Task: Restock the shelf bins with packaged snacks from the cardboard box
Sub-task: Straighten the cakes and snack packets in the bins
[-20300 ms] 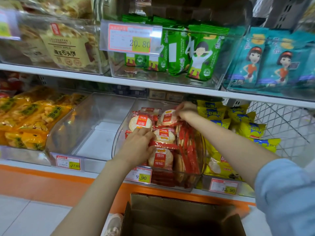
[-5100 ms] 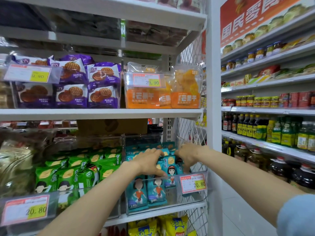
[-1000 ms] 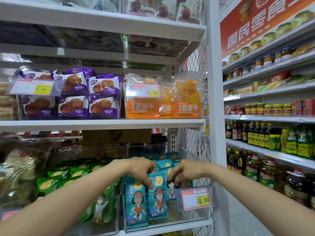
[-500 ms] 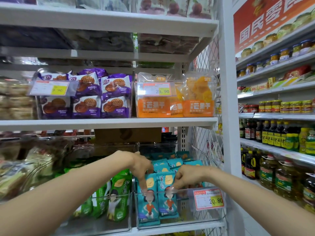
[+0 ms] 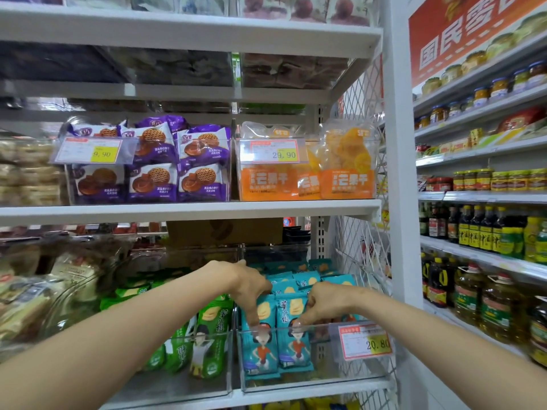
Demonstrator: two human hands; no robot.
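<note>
Both hands are pinching now: left hand (image 5: 250,287) gripping one teal snack packet (image 5: 260,335), right hand (image 5: 324,303) its neighbour (image 5: 296,338). Packets are standing upright, long axes vertical, facing the clear bin's (image 5: 313,383) front edge.

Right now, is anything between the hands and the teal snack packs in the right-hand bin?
Nothing visible. The left hand and right hand reach over the clear bin's front wall, fingertips already on the two upright front teal packs. The price tag hangs off to the right.

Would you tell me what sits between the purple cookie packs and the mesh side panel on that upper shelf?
In the head view, a clear bin of orange dried-fruit bags.
</note>
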